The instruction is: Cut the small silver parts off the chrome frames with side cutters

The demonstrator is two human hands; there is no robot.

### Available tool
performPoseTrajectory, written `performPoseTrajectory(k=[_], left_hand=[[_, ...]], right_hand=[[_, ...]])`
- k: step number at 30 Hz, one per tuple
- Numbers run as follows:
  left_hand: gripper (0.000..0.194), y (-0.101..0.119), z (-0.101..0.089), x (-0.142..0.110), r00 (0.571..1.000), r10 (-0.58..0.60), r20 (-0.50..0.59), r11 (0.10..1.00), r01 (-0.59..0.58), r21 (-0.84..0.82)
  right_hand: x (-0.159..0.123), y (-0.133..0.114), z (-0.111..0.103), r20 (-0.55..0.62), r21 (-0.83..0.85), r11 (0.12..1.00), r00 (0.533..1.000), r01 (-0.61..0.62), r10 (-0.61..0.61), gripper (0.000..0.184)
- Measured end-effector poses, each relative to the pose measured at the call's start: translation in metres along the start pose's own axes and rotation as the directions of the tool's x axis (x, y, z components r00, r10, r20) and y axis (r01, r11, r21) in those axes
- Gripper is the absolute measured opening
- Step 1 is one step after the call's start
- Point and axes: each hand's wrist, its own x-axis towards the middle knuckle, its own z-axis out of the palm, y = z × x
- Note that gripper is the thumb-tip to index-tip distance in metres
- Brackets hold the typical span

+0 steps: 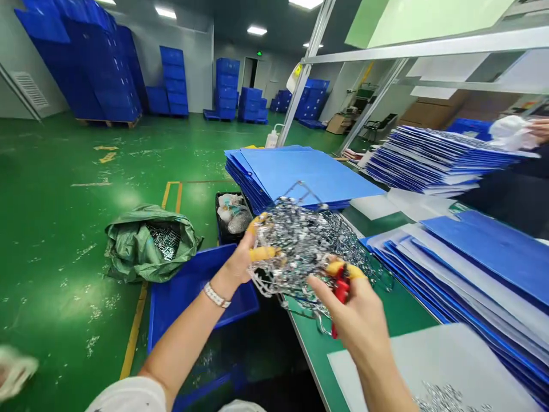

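Observation:
A tangled bundle of shiny silver sprue-like frames (295, 240), blurred by motion, is held up over the near edge of the green-topped table (311, 343). My left hand (244, 257), with yellow finger covers and a white watch band on the wrist, grips the bundle from its left side. My right hand (362, 303), also in yellow finger covers, is closed around a red-handled hand tool (341, 292), which looks like nippers; its jaws are hidden. The right fingers are against the bundle's right side. More silver frames (343, 237) lie on the table behind.
Below left are a blue bin (171, 297), a green sack (132, 252) of silver pieces and a black bin (221, 229) of bags. Blue sheets (300, 166) are stacked behind. Small silver parts (446, 397) lie on white paper (412, 360). Another person's hand (540, 130) shows at right.

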Motion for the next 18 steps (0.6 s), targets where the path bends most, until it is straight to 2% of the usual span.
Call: performPoseTrajectory(k=[4,7,9,11,12,15,18], left_hand=[[0.077,0.007,-0.059,-0.047,0.983,0.015,-0.183,1.0,-0.018,-0.014],[0.071,-0.005,-0.115,-0.083,0.933,-0.065,-0.354,0.998,0.053,-0.043],[0.073,-0.025,-0.152,-0.104,0.864,-0.155,-0.48,0.988,0.132,-0.081],[0.071,-0.053,-0.184,-0.119,0.753,-0.28,-0.596,0.96,0.222,-0.171],[0.066,-0.068,-0.198,-0.125,0.709,-0.319,-0.628,0.948,0.254,-0.194],[0.046,-0.107,-0.234,-0.129,0.611,-0.406,-0.68,0.909,0.348,-0.23],[0.029,-0.124,-0.265,-0.114,0.535,-0.456,-0.711,0.868,0.442,-0.225]], right_hand=[[-0.018,0.0,0.051,0.238,0.106,0.992,0.966,0.075,-0.098,0.058],[-0.034,0.02,0.105,0.356,0.065,0.996,0.931,0.062,-0.081,0.05],[-0.044,0.044,0.145,0.456,-0.042,0.999,0.89,-0.003,0.022,0.04],[-0.052,0.071,0.181,0.544,-0.196,0.975,0.816,-0.106,0.198,0.031],[-0.055,0.083,0.197,0.546,-0.236,0.961,0.8,-0.141,0.251,0.03],[-0.055,0.107,0.234,0.531,-0.302,0.93,0.773,-0.21,0.348,0.028],[-0.042,0.112,0.257,0.518,-0.331,0.914,0.763,-0.237,0.385,0.028]])
